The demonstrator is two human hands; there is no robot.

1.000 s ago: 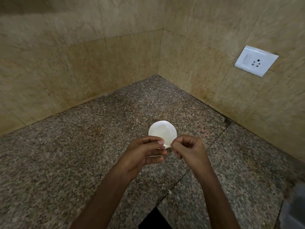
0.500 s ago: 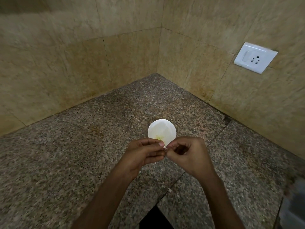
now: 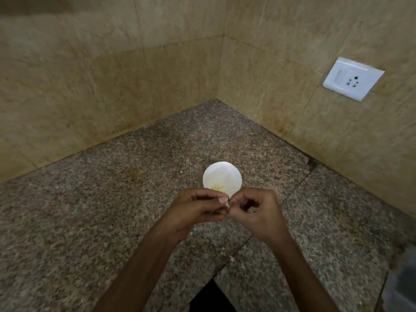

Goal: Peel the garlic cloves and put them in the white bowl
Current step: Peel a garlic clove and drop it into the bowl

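Note:
A small white bowl (image 3: 221,176) stands on the speckled granite counter (image 3: 112,210), with some pale yellowish bits lying in its near side. Just in front of the bowl, my left hand (image 3: 198,209) and my right hand (image 3: 256,210) meet fingertip to fingertip. Between them they pinch a small whitish garlic clove (image 3: 227,205), of which only a sliver shows. The fingers of both hands are curled round it and hide most of it.
The counter runs into a corner of beige tiled walls. A white switch and socket plate (image 3: 353,78) is on the right wall. Small pale scraps of peel (image 3: 230,258) lie near a seam in the counter. A blurred grey object (image 3: 403,280) sits at the right edge.
My hands have come closer together, fingertips now touching over the clove. The view has shifted slightly, and the yellowish bits in the bowl are now uncovered.

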